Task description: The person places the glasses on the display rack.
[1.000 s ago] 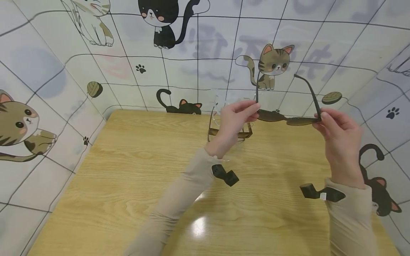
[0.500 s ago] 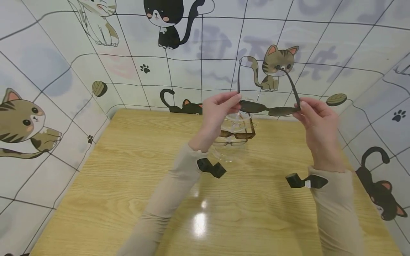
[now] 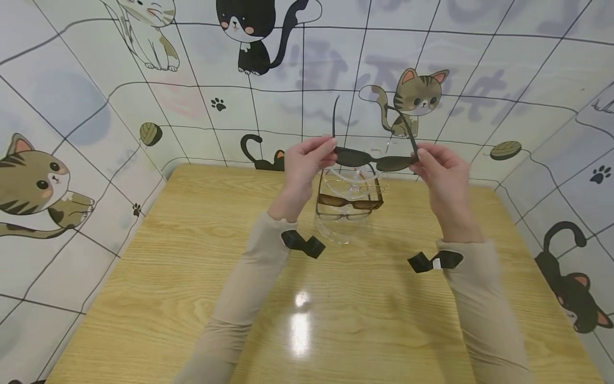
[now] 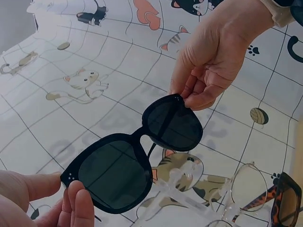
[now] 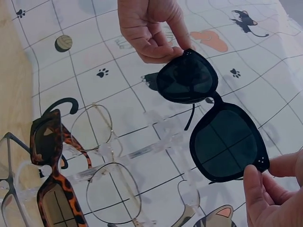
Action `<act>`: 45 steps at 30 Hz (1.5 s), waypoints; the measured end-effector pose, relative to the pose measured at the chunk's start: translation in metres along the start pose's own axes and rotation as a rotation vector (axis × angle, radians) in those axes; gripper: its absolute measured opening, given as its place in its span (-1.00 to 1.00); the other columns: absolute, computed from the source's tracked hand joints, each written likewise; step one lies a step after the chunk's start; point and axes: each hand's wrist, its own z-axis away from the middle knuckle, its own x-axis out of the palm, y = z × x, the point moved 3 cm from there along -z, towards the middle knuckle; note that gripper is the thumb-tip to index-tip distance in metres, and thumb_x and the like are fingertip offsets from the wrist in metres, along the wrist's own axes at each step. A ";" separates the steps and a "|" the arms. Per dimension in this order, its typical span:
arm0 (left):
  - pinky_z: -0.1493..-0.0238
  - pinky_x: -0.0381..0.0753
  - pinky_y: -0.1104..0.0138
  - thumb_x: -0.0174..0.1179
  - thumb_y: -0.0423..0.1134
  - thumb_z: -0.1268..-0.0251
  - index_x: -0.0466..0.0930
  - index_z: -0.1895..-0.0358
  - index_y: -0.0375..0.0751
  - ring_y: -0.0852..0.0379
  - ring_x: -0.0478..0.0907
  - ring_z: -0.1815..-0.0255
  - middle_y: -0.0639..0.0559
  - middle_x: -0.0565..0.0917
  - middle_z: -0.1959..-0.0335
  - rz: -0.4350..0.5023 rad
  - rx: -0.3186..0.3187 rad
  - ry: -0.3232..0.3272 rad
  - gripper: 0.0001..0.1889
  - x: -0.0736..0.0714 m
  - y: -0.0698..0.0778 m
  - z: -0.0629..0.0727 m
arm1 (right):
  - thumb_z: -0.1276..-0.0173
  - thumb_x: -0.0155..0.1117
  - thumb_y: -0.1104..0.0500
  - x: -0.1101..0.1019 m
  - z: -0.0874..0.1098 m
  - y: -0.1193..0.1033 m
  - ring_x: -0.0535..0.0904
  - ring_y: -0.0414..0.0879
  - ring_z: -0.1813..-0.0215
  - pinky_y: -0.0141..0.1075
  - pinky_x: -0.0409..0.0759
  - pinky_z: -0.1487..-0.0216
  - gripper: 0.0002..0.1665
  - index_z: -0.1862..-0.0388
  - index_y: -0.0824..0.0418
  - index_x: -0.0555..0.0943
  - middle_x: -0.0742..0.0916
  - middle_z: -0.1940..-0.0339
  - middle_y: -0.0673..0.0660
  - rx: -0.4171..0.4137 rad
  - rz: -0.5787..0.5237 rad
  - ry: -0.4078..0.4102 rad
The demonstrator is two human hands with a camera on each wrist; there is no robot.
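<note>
A pair of black sunglasses point(image 3: 354, 158) is held up by both hands, temples unfolded and pointing away toward the wall. My left hand point(image 3: 303, 168) pinches the left front corner between thumb and fingers. At the opposite corner, my right hand point(image 3: 445, 178) grips the frame by the hinge. Below them a clear display stand point(image 3: 339, 238) carries several glasses. Among these are gold wire-rimmed glasses point(image 5: 113, 191), tortoiseshell sunglasses point(image 5: 56, 172) and thin-framed glasses point(image 3: 344, 216). The black sunglasses overlap the top of the stand in the head view.
The stand sits toward the back of a wooden table point(image 3: 201, 256). Behind the table rises a wall point(image 3: 268, 106) covered in a cat-print sheet, with similar sheeting on both sides. Black wrist cameras point(image 3: 303, 244) are strapped to both sleeves.
Both hands have carried the black sunglasses leftward, from the right of the stand to above it. More of the glasses on the stand now show between the arms.
</note>
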 end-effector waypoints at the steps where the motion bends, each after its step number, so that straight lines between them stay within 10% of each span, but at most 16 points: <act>1: 0.32 0.66 0.39 0.26 -0.39 -0.19 0.63 0.10 -0.45 0.22 0.58 0.58 0.04 0.63 0.59 0.004 -0.003 0.004 -0.76 -0.002 -0.001 -0.001 | -0.20 0.32 0.33 0.001 -0.001 0.002 0.60 -0.14 0.37 -0.44 0.64 0.24 -0.85 0.24 0.35 0.64 0.65 0.33 0.16 0.007 0.006 0.003; 45: 0.47 0.62 0.46 0.25 -0.36 -0.22 0.62 0.11 -0.44 0.23 0.57 0.62 0.04 0.62 0.62 0.024 -0.113 0.051 -0.77 -0.022 -0.030 -0.020 | -0.30 0.25 0.26 0.000 -0.005 0.031 0.54 -0.20 0.34 -0.51 0.62 0.27 -0.84 0.18 0.32 0.59 0.61 0.40 0.06 0.000 0.196 -0.011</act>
